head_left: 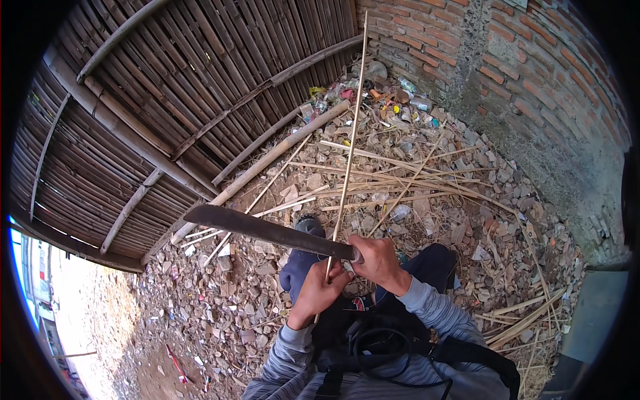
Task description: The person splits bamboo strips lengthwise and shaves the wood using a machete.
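In my right hand (380, 261) is the handle of a machete (270, 230), its broad dark blade reaching out to the left over my knee. My left hand (321, 288) is closed round the lower part of a long thin bamboo strip (351, 143), which stands up away from me toward the far wall. The blade crosses the strip just above my left fingers. Both hands are close together in front of my body, and my right fingers hide most of the handle.
Split bamboo strips (400, 180) lie across the rubble ground ahead, with more strips (523, 320) at my right. A bamboo pole (287, 145) lies along the foot of a bamboo-slat wall (220, 67). A brick wall (533, 80) rises on the right; litter (400, 100) fills the corner.
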Demonstrator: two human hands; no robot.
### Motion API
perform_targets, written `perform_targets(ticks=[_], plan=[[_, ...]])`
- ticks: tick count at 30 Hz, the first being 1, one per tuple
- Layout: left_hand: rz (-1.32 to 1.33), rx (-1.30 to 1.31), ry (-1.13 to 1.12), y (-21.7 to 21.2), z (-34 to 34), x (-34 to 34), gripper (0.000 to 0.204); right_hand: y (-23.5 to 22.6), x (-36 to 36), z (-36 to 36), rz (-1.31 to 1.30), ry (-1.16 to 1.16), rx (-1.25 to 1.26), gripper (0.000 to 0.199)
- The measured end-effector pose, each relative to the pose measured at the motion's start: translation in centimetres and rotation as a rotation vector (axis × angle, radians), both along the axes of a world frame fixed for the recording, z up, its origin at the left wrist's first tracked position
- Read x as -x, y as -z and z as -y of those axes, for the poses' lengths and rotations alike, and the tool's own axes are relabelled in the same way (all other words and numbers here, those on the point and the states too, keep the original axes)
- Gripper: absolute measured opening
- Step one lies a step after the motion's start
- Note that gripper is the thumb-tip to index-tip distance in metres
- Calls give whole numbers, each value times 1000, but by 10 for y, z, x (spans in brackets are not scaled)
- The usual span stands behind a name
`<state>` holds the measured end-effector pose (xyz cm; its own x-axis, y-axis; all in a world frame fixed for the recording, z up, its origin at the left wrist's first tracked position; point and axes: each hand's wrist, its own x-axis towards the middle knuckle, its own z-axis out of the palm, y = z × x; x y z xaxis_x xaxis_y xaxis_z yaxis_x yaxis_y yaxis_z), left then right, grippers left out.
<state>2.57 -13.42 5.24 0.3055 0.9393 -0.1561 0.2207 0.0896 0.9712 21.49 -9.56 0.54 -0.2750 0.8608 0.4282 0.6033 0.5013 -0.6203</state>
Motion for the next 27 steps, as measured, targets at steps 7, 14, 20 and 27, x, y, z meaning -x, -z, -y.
perform_targets(ticks=[7, 14, 20, 27], plan=[[-37, -8, 20, 9, 2, 5, 47, 0, -8, -19, -96, 69, -8, 32], [12, 31, -31, 5, 1, 0, 46, 3, -5, -7, 60, -66, -89, 36], [-137, -159, 10, 4, 13, 3, 43, -6, -30, -47, -62, 152, -1, 38], [-215, -143, -103, -9, 11, -11, 39, -11, -22, -28, 78, 111, -34, 23]])
